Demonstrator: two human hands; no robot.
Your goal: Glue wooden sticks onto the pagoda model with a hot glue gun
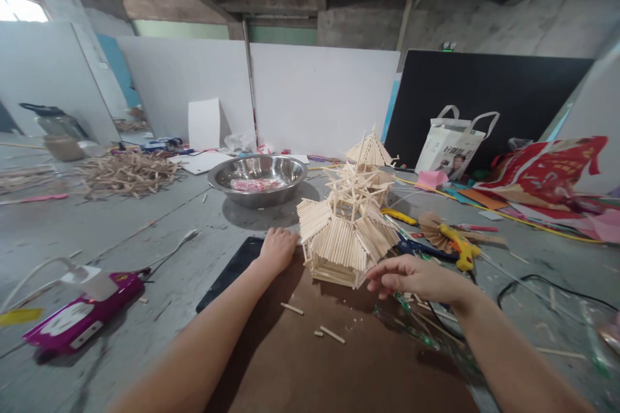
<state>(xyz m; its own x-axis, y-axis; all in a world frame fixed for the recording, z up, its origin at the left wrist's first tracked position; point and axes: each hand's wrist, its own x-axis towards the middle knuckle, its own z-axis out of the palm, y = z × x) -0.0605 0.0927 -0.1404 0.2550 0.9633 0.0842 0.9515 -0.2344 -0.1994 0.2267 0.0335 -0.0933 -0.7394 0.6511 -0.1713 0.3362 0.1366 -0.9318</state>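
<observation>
See one stick house (pixel 341 245) on the brown board (pixel 358 374). Find the left hand (pixel 279 250) at its left side, with hidden fingertips; cannot tell the grip. Find the right hand (pixel 411 276) at its lower right corner, with bent fingers; cannot tell whether pinching. Count three short sticks (pixel 332 335) loose in front, amid open board; one bowl (pixel 223 186) beyond, well apart from both hands.

On the white bag (pixel 436 137): probably 好, then illegible characters (pixel 449 153).
</observation>
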